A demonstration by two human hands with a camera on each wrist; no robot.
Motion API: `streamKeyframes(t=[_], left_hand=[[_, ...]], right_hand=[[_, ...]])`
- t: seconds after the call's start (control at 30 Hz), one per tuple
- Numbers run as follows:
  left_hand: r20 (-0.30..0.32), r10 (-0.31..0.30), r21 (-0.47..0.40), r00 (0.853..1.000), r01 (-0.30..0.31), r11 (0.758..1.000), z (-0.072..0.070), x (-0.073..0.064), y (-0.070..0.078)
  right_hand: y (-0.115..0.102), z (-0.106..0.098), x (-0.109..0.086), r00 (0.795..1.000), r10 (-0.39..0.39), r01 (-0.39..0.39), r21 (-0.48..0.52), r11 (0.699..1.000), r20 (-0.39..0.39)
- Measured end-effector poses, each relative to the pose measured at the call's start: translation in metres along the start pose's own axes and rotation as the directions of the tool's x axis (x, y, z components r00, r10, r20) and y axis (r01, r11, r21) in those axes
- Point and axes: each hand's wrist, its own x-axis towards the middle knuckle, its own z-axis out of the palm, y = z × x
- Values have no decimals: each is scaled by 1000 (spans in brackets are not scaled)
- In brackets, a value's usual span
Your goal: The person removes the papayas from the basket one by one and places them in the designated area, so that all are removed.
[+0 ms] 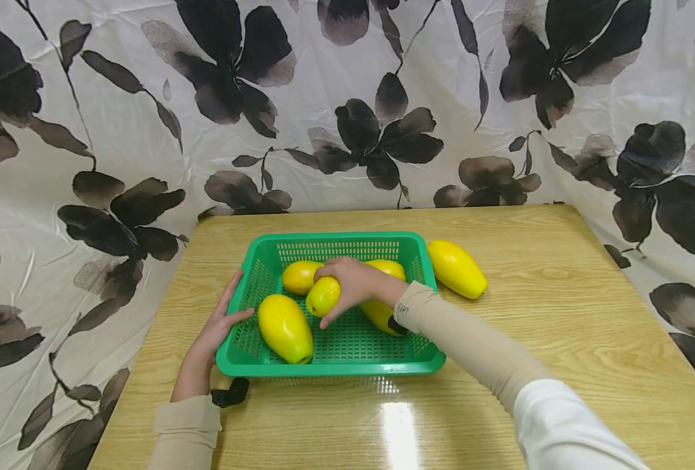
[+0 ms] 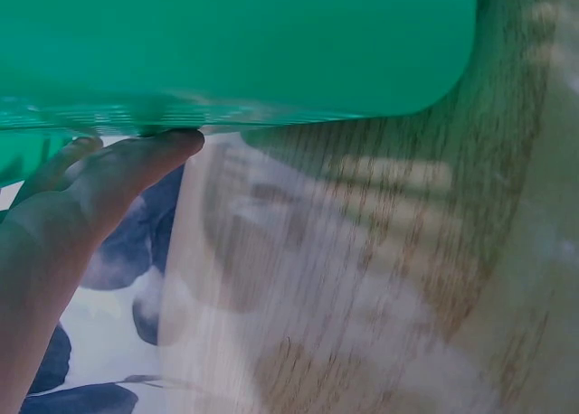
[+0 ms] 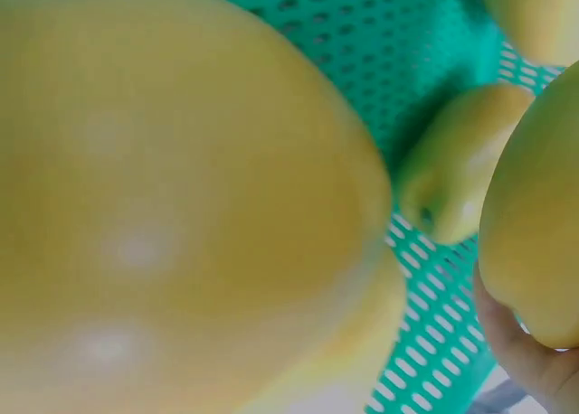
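A green plastic basket [image 1: 324,370] with slotted walls stands on the table. My left hand [image 1: 212,329] holds its left side, thumb over the rim and fingers along the outer wall; in the left wrist view fingers [image 2: 136,170] touch the basket's underside edge. Inside the basket, my right hand [image 1: 355,284] grips a yellow papaya [image 1: 324,297] from above, its end facing the front. Around it lie a papaya [image 1: 285,328] at front left, another [image 1: 300,277] behind, and two on the right, one [image 1: 387,267] at the back and one [image 1: 378,315] partly hidden by my forearm.
Outside the basket, against its right wall, lies another yellow papaya [image 1: 457,269]. The wooden table [image 1: 558,313] extends to the right and front. A white cloth with dark flowers [image 1: 370,137] hangs behind the table and along its sides.
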Motion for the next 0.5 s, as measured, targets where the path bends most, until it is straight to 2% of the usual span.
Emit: streamKeyframes(t=[0.3,0.5], left_hand=[[-12,12,-37,1000,-13,999,10,-7,-5],[-21,3,-48,1000,-4,999,14,-13,-6]], right_hand=[[-7,-17,-8,996,-77,77,-3,997,-42],[-11,-25,-16,996,-80,80,13,997,-40]])
